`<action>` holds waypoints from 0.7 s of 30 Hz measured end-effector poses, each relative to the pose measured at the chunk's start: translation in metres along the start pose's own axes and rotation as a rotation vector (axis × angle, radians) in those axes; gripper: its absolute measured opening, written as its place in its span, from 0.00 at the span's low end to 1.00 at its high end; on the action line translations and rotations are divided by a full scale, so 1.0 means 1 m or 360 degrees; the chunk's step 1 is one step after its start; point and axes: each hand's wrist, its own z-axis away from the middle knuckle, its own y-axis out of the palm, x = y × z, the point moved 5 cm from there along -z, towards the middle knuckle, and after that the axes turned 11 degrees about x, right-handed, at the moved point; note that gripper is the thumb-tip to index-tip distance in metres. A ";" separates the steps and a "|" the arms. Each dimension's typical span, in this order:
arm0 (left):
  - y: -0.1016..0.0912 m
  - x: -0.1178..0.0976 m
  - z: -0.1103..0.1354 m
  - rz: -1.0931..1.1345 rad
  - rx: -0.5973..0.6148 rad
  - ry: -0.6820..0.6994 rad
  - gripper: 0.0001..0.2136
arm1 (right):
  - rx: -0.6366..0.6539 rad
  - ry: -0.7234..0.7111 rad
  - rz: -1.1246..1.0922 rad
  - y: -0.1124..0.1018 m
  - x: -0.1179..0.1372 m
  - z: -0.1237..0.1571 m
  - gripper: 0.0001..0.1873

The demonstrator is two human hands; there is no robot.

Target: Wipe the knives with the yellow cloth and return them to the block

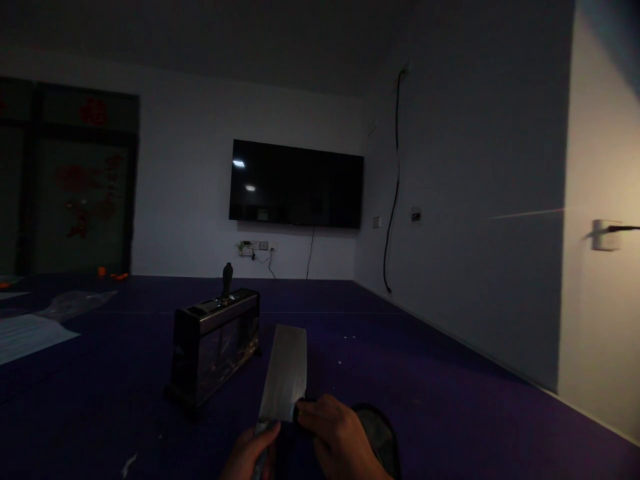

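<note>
Fingers (265,437): those of the left hand (250,453) are wrapping shut around the handle of a broad rectangular grey steel cleaver (286,373), gripping it low at the frame's bottom edge.
Right hand (335,437): its fingers are bunching together at the heel of the blade, tips touching the metal; whether they are clamping it, I cannot tell in this dimness.
Cleaver: it is pointing up and away from the person, flat side showing, its brushed face catching a dull sheen.
Under the wrist: a dark rounded shape (377,430) is lying blurred beneath the right hand.
Nearby: a black boxy knife block with glossy glass-like front panels (215,347) is standing just left of the blade on the matte purple surface (425,400), one dark handle (227,279) sticking upright from its top.
Behind: a flat black wall-mounted screen (296,183) is hanging on the smooth white wall.
</note>
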 end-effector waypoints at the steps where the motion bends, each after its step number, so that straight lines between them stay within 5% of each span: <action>1: -0.001 0.002 0.000 -0.0021 -0.0011 -0.0019 0.27 | -0.0004 0.0008 0.0016 0.000 -0.001 0.000 0.27; 21: 0.004 0.001 0.006 -0.0131 0.0240 -0.0139 0.24 | -0.0145 0.0450 0.0141 -0.007 -0.030 0.004 0.33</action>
